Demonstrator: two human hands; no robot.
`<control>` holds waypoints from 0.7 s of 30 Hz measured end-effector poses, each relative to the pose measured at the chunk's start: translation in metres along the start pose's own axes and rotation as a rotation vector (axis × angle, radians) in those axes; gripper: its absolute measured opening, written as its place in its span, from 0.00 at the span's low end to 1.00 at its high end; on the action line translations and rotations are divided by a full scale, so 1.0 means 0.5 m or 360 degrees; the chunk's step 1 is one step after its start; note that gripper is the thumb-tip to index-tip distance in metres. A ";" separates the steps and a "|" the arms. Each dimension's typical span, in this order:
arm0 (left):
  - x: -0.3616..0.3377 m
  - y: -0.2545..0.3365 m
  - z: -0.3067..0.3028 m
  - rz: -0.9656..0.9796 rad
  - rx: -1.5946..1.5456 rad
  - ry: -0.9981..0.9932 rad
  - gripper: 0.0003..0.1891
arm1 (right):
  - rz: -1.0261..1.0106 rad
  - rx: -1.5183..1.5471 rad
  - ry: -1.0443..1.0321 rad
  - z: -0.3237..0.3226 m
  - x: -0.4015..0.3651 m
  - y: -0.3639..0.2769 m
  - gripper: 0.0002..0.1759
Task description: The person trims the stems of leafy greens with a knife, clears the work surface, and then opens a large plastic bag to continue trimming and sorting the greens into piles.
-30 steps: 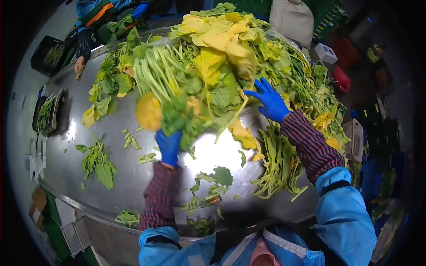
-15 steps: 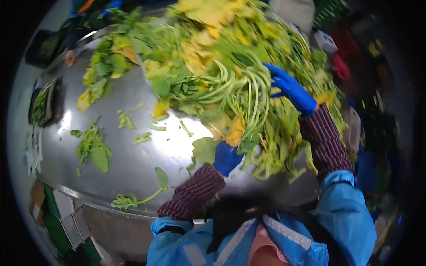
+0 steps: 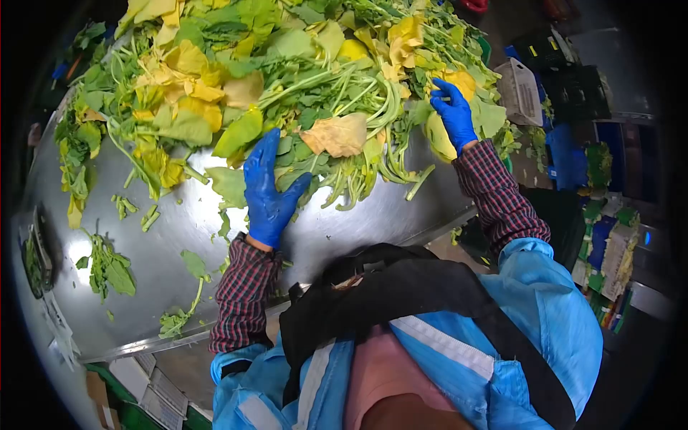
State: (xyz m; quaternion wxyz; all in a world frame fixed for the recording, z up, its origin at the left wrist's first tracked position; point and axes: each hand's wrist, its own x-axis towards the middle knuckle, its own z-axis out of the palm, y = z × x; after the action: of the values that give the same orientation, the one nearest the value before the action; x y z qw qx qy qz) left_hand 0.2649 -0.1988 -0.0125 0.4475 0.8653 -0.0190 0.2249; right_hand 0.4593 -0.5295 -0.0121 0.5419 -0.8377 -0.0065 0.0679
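A large heap of leafy greens (image 3: pixel 294 43), green and yellow with long stems, covers the back of the metal table (image 3: pixel 172 244). Blue gloves cover both hands. My left hand (image 3: pixel 271 192) is at the heap's front edge with thumb and fingers apart, beside a brownish dry leaf (image 3: pixel 335 135). Over on the right side of the heap, my right hand (image 3: pixel 454 118) has its fingers spread near a yellow-green leaf (image 3: pixel 438 136). Between the hands lies a bunch of pale green stems (image 3: pixel 383 107). Neither hand visibly grips anything.
Loose leaves (image 3: pixel 111 269) and a stemmed sprig (image 3: pixel 188 301) lie at the table's left. A tray of greens (image 3: pixel 39 251) is at its far left edge. Beyond the right edge are a pale crate (image 3: pixel 519 93) and stacked bins (image 3: pixel 609 244).
The view has shifted to the right. My left hand has risen to the heap's front edge and opened. My right hand has moved off the bunch of stems toward the right side of the heap.
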 end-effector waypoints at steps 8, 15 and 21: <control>0.001 0.132 0.089 0.0155 0.0172 -0.0260 0.25 | -0.1568 -0.0907 -0.0147 0.198 0.173 -0.072 0.19; -0.003 0.216 0.122 -0.0212 -0.0326 -0.0187 0.21 | -0.0800 -0.0368 -0.0764 0.106 0.063 -0.178 0.09; 0.072 0.220 0.148 -0.1079 -0.1254 -0.0039 0.23 | -0.0723 0.0558 -0.0543 0.106 -0.158 -0.114 0.10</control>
State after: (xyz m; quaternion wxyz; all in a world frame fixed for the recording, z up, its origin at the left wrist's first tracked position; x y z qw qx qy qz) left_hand 0.2989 -0.3167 0.0492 0.7868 0.5913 0.1739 0.0329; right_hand 0.3782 -0.4648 0.0268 0.6703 -0.6853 -0.2719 0.0848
